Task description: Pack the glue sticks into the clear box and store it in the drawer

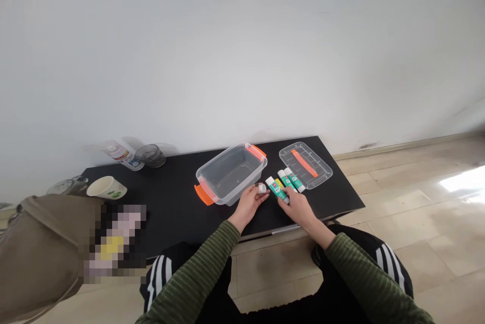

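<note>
My left hand (248, 205) is closed around a small white cylinder (261, 188), of which only the end shows; it may be a glue stick's cap. My right hand (299, 206) has its fingers on the lower end of a teal glue stick (275, 187) with a white top. Close beside it on the table lie more teal glue sticks (294, 180), side by side, and a yellow item partly hidden between them. Just behind my left hand is a clear plastic box (227, 192) with orange latches, its top uncovered. Its clear lid (322, 172) with an orange handle lies to the right.
The black table (170, 213) stands against a white wall. On its left are a paper cup (107, 188), a glass (150, 156), a tilted white bottle (122, 155), a brown bag (41, 253) and a blurred-out pink item (127, 223).
</note>
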The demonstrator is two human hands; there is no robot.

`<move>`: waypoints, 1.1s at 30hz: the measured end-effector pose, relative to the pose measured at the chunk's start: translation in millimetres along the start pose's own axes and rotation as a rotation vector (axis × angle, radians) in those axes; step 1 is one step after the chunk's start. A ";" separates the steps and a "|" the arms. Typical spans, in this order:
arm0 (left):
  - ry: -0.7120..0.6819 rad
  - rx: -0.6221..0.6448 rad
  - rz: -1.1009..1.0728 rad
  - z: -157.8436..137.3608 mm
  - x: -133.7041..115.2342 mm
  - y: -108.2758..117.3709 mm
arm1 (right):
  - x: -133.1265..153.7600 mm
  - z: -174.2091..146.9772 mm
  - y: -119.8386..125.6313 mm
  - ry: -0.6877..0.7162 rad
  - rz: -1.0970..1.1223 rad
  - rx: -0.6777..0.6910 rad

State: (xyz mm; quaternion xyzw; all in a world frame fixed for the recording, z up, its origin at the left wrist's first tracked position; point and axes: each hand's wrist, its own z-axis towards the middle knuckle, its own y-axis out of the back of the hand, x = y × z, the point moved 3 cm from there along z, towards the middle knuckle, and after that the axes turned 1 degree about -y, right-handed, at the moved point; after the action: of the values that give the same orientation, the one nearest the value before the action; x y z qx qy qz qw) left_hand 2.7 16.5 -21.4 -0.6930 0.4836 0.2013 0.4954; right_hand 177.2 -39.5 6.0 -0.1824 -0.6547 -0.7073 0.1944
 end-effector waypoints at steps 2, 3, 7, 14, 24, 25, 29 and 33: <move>-0.004 0.000 -0.091 -1.6 -0.5 -1.2 | -2.6 -6.6 -1.4 0.057 0.044 0.000; -0.021 0.005 -0.099 -2.3 -1.3 -1.5 | -3.6 -9.1 -2.4 0.074 0.054 0.002; -0.116 0.055 -0.004 -4.8 -4.8 -2.0 | -5.7 -12.1 -3.7 0.103 0.061 -0.013; -0.179 0.062 0.088 -5.9 -10.2 -1.7 | -5.6 -10.4 2.0 0.131 0.072 -0.048; -0.094 0.071 0.059 -6.1 -0.8 0.3 | -6.0 -11.1 -4.8 0.140 0.090 -0.010; -0.086 0.068 0.046 -6.2 0.2 0.9 | -6.1 -11.0 -5.0 0.138 0.095 -0.005; -0.077 0.069 0.012 -8.1 1.7 1.7 | -5.2 -10.7 -2.4 0.128 0.140 0.020; -0.107 0.103 0.024 -9.4 0.2 0.7 | -4.9 -10.4 0.8 0.078 0.197 0.048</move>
State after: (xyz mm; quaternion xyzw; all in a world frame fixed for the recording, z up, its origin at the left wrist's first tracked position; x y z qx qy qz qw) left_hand 0.3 8.2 -17.9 -0.6489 0.4743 0.2187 0.5533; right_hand 181.8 -49.8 3.3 -0.2135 -0.6422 -0.6754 0.2929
